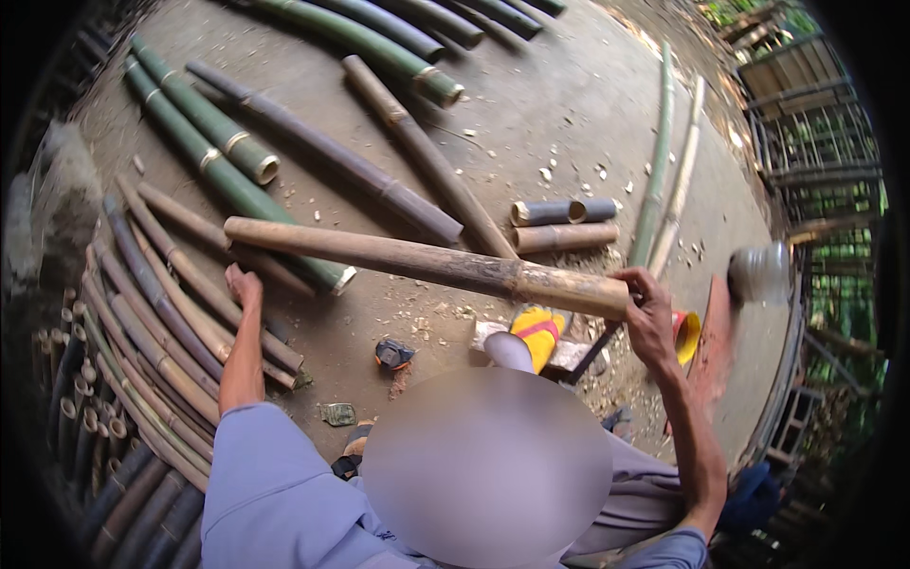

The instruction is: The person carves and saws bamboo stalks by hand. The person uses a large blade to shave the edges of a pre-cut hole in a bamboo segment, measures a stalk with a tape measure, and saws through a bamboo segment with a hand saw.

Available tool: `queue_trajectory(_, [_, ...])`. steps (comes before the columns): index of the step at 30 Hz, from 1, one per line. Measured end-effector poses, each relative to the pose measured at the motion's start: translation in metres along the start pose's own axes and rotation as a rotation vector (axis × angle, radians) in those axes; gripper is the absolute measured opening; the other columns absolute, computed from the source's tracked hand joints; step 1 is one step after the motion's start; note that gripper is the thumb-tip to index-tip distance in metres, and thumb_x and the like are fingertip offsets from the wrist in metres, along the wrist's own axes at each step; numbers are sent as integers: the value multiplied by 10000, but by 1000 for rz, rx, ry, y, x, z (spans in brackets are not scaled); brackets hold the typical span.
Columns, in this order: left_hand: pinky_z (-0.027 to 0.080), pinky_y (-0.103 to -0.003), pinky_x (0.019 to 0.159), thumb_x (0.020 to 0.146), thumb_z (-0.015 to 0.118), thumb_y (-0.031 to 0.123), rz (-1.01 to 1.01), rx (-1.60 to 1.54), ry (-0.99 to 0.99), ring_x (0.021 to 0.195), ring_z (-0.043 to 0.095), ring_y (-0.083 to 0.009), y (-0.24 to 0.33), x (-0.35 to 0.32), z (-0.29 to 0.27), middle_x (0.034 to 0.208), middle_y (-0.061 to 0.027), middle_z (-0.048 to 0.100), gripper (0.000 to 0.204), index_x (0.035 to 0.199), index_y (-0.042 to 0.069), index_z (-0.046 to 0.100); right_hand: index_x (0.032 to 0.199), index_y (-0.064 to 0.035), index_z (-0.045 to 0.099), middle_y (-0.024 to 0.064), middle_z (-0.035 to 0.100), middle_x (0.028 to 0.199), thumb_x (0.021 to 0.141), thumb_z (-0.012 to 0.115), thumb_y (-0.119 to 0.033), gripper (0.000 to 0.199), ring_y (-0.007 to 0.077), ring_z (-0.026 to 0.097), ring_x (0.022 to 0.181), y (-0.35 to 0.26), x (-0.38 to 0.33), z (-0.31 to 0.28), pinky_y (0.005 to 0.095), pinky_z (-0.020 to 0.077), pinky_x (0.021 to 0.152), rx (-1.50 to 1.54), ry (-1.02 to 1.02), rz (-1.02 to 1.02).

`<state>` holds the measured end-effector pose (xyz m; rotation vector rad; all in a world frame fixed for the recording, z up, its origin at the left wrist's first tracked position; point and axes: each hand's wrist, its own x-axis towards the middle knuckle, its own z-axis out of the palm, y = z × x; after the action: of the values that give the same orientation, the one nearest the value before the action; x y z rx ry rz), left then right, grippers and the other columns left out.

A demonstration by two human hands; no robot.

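A long brown bamboo pole (379, 254) stretches across the middle in front of me, tilted slightly down to the right. My right hand (649, 313) grips its right end, with fingers over the rim. Below the pole's left end, apart from it, is my left hand (245, 284), fingers curled in and nothing visible in them. It hovers above brown poles on the floor (190, 275). Partly behind the held pole, a yellow item with a red stripe (538, 334) lies on a pale block. Two short bamboo pieces (564, 237) sit side by side beyond the pole's right half.
Green bamboo poles (190, 142) and dark ones (322, 147) lie on the concrete floor ahead. Cut bamboo is stacked at left (85, 427). A black-and-orange object (393, 355) and a small green tin (337, 414) lie nearby. A clear jar (760, 273) is at right, among wood chips.
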<state>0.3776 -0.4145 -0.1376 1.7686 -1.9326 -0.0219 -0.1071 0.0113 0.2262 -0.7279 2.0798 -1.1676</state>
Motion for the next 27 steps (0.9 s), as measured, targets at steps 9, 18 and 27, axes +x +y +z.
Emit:
queue_trajectory(9, [493, -445, 835, 735, 723, 426, -1200, -1574, -920, 905, 591, -245, 272, -125, -138, 964, -88, 599, 476, 1027, 95, 547, 963, 2, 563, 49, 608, 765, 896, 514, -30, 89, 89, 581, 643, 69, -66, -81, 239, 486, 528, 94, 6, 132])
queue_trajectory(18, [507, -421, 789, 764, 640, 243, -1017, -1561, -669, 776, 589, -253, 304, -72, -130, 782, -101, 590, 241, 866, 54, 530, 1123, -10, 527, 100, 627, 878, 799, 651, -123, 365, 153, 610, 729, 169, -131, -86, 282, 515, 646, 21, 44, 285])
queue_trajectory(27, [526, -432, 757, 808, 665, 168, -888, -1557, -829, 732, 590, -258, 409, -26, -107, 813, -89, 553, 233, 952, 92, 498, 1263, -27, 483, 179, 559, 1146, 729, 739, -224, 625, 328, 571, 1023, 158, -122, -18, 379, 467, 878, -304, 57, -189])
